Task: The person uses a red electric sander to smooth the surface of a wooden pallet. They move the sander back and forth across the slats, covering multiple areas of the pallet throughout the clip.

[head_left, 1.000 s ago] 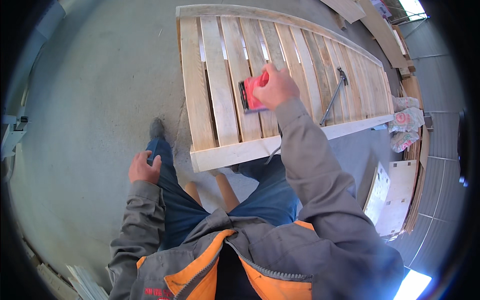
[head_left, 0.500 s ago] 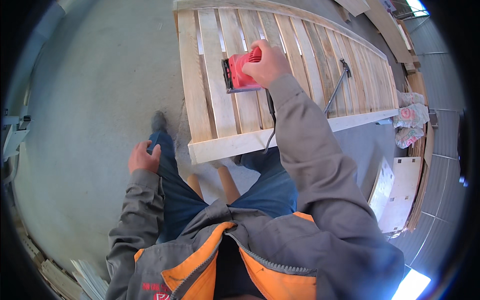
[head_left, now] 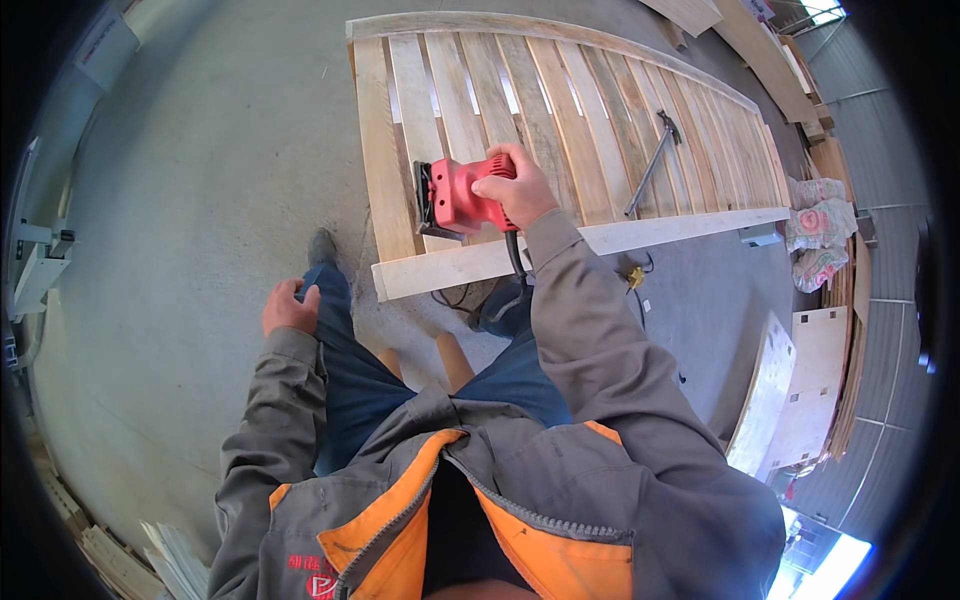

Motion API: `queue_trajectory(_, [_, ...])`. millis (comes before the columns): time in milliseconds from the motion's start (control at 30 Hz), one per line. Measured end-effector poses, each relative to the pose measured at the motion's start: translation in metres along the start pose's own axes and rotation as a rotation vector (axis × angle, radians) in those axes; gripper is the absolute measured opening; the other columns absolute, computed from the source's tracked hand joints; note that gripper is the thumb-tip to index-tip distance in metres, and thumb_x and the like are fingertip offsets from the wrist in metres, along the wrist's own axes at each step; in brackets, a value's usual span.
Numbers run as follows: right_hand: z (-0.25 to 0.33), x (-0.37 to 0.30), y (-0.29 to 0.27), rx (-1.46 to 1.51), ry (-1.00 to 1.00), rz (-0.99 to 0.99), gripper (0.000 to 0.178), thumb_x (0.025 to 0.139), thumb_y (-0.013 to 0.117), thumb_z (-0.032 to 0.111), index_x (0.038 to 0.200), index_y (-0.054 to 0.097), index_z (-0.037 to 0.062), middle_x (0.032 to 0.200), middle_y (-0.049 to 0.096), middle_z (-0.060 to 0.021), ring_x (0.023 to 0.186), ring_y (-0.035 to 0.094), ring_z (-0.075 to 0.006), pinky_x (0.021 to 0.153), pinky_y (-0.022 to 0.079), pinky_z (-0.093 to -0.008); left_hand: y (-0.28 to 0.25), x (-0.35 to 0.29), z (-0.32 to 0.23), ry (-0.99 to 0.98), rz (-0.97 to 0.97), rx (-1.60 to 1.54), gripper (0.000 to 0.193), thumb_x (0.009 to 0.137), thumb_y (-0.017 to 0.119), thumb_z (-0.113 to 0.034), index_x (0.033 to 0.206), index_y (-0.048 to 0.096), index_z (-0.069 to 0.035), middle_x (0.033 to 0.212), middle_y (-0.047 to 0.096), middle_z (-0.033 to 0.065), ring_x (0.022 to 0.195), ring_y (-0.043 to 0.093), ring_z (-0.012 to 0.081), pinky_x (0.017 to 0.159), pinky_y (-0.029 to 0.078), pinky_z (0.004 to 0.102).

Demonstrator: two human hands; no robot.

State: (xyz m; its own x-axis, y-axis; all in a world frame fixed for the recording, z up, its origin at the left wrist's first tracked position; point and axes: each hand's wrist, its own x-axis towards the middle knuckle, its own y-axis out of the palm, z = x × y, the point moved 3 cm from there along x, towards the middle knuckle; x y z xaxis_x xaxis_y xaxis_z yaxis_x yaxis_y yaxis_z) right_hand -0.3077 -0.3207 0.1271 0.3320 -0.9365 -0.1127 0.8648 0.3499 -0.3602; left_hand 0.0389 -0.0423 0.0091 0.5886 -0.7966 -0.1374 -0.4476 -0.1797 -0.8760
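My right hand [head_left: 522, 188] is wrapped round the body of a red electric sander [head_left: 462, 195]. Its flat black pad end points left, over the slats of a wooden slatted frame [head_left: 440, 267] near the close rail. Whether the pad touches the wood I cannot tell. A black cord runs from the sander down past the near rail. On my left thigh rests my left hand [head_left: 291, 307], holding nothing, with thumb and fingers apart. A claw hammer [head_left: 652, 165] lies across the slats right of the sander.
Below the near rail, a cord with a yellow piece [head_left: 636, 277] lies on the concrete floor. White woven sacks [head_left: 822, 225] and leaning boards [head_left: 806, 385] stand at the right. Machinery [head_left: 42, 245] is at the far left, with stacked wood strips at lower left.
My right hand has brought the sander nearer to me and slightly left, toward the near rail. My left hand stays on my thigh. The yellow piece on the cord has come into sight.
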Motion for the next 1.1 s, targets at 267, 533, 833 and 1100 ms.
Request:
queue_trajectory(267, [0.003, -0.001, 0.013, 0.084, 0.006, 0.05, 0.062, 0.075, 0.085, 0.021, 0.129, 0.062, 0.0025, 0.112, 0.068, -0.0105, 0.103, 0.066, -0.0209, 0.092, 0.056, -0.0365, 0.001, -0.001, 0.007, -0.02, 0.017, 0.012, 0.039, 0.092, 0.077, -0.038, 0.116, 0.078, -0.008, 0.121, 0.075, 0.0148, 0.113, 0.07, 0.0363, 0.097, 0.056, 0.0452])
queue_trajectory(533, [0.003, -0.002, -0.006, 0.018, -0.009, 0.062, 0.058, 0.078, 0.084, 0.017, 0.13, 0.061, 0.0048, 0.113, 0.065, -0.0074, 0.102, 0.064, -0.0171, 0.091, 0.055, -0.0344, 0.004, 0.007, 0.003, 0.0, 0.03, 0.011, 0.039, 0.091, 0.077, -0.038, 0.115, 0.078, -0.007, 0.12, 0.075, 0.0138, 0.112, 0.07, 0.0366, 0.097, 0.056, 0.0455])
queue_trajectory(833, [0.026, -0.005, -0.027, 0.167, -0.121, 0.138, 0.069, 0.078, 0.086, 0.012, 0.14, 0.055, 0.0068, 0.12, 0.064, -0.0081, 0.107, 0.064, -0.0191, 0.094, 0.057, -0.0361, 0.004, 0.007, 0.004, 0.028, 0.01, 0.047, 0.037, 0.091, 0.077, -0.038, 0.112, 0.078, -0.008, 0.116, 0.075, 0.0147, 0.108, 0.071, 0.0368, 0.095, 0.056, 0.0468])
queue_trajectory(1100, [-0.014, -0.002, -0.018, 0.545, 0.087, 0.049, 0.062, 0.082, 0.078, 0.005, 0.139, 0.056, 0.0066, 0.119, 0.064, -0.0095, 0.107, 0.065, -0.0216, 0.094, 0.057, -0.0393, 0.004, 0.004, -0.002, 0.0, 0.033, 0.069, 0.042, 0.091, 0.077, -0.04, 0.116, 0.079, -0.007, 0.12, 0.076, 0.0155, 0.112, 0.071, 0.0373, 0.097, 0.056, 0.0464])
